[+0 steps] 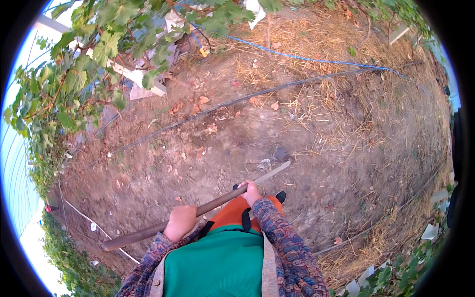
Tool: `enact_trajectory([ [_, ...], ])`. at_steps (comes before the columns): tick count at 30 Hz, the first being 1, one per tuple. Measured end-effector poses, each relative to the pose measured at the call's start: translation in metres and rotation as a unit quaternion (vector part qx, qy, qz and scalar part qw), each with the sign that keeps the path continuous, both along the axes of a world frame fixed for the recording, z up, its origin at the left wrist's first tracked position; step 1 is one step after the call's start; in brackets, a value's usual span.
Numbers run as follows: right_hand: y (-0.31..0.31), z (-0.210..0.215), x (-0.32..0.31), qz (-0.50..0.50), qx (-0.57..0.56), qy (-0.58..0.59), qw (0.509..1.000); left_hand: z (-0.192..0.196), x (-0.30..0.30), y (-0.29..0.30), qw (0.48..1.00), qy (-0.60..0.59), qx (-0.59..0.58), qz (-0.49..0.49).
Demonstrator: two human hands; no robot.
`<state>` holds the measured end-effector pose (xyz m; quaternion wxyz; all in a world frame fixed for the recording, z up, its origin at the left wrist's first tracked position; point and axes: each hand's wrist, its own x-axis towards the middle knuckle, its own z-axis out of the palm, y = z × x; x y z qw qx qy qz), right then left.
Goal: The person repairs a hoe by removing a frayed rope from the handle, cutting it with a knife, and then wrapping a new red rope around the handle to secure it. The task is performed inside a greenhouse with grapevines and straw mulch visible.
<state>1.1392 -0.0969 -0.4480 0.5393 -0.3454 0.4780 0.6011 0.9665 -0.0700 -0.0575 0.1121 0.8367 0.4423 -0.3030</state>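
A long brown wooden pole [220, 199] slants across the front of my body, its thicker end low at the left and its thinner, paler end reaching up to the right. My left hand [180, 222] is closed around the thicker part, back of the hand uppermost. Farther along, my right hand [251, 192] grips the pole near my legs. Whether a tool head sits at the far end cannot be made out. Just beyond that end, a small dark lump [280, 153] and a crumpled clear scrap [264, 164] lie on the soil.
Bare brown soil [198, 153] with dry leaves surrounds me, and straw [316, 89] covers the far right. A dark hose [237, 100] and a blue line [307, 58] cross the ground ahead. Leafy vines [69, 79] hang over a white post [136, 75] at the left.
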Motion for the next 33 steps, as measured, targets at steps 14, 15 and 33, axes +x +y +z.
enact_trajectory([
  [14,0.017,-0.045,-0.113,0.101,-0.055,-0.079,0.99,-0.072,-0.094,0.041,0.98,-0.017,-0.129,0.152],
  [15,0.022,-0.036,-0.12,0.109,-0.068,-0.078,0.989,-0.066,-0.098,0.044,0.981,-0.015,-0.121,0.149],
  [33,0.058,-0.05,-0.072,0.103,-0.052,-0.119,0.986,-0.049,-0.02,0.073,0.996,-0.034,0.084,-0.008],
])
